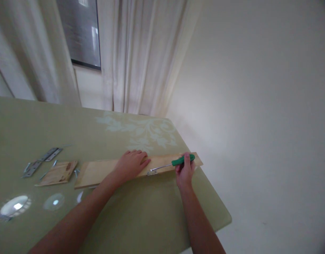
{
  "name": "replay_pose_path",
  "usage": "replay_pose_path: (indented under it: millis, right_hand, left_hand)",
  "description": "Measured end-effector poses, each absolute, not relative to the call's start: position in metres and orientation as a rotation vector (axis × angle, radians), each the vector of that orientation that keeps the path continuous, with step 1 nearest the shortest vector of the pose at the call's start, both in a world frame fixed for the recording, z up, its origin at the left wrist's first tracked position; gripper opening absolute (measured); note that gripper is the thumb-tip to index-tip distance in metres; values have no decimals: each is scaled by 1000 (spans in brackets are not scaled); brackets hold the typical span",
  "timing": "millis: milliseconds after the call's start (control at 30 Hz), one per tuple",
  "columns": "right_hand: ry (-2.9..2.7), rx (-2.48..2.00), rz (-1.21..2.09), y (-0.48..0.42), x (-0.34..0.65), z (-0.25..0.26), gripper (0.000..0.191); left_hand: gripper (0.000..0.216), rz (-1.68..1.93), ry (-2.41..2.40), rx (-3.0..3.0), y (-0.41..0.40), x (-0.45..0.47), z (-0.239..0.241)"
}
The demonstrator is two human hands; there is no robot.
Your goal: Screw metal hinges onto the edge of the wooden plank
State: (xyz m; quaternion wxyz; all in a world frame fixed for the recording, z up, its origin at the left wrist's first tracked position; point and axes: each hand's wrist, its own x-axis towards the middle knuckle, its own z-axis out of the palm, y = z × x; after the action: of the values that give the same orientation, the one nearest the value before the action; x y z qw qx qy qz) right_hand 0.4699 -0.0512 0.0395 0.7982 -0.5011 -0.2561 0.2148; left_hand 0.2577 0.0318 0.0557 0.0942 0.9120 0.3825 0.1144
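Note:
A long, pale wooden board (99,171) lies near the right end of the table. My left hand (132,163) presses on it from above, its fingers reaching over the far edge and its thumb along the top. In my right hand (185,173) is a screwdriver (181,160) with a green handle, held in closed fingers. The screwdriver's thin shaft points left, and its tip is at a small metal hinge (152,173) on the board's near edge. Whether the tip sits in a screw is too small to tell.
Left of the board are a short wooden piece (59,173), loose screws (76,173) and grey metal hinges (32,168). Another metal piece (3,217) lies at the lower left. The glossy green table (152,218) ends at the right, beside a white wall (258,123). Curtains (141,53) hang behind.

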Motion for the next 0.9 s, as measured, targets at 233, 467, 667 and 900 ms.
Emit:
replay_pose_path:
  millis: [233, 467, 667, 900]
  right_hand:
    - [-593, -1046, 439, -52, 472, 39, 57]
    - [-745, -980, 333, -50, 466, 60, 53]
    - [-1226, -1078, 427, -46, 448, 147, 35]
    - [-1838, -1217, 256, -25, 430, 186, 28]
  left_hand:
    - [42, 384, 1116, 2689, 34, 258, 50]
    - [41, 365, 1134, 2685, 34, 259, 51]
    - [41, 392, 1110, 2706, 31, 258, 54]
    - [40, 375, 1117, 2729, 28, 257, 57]
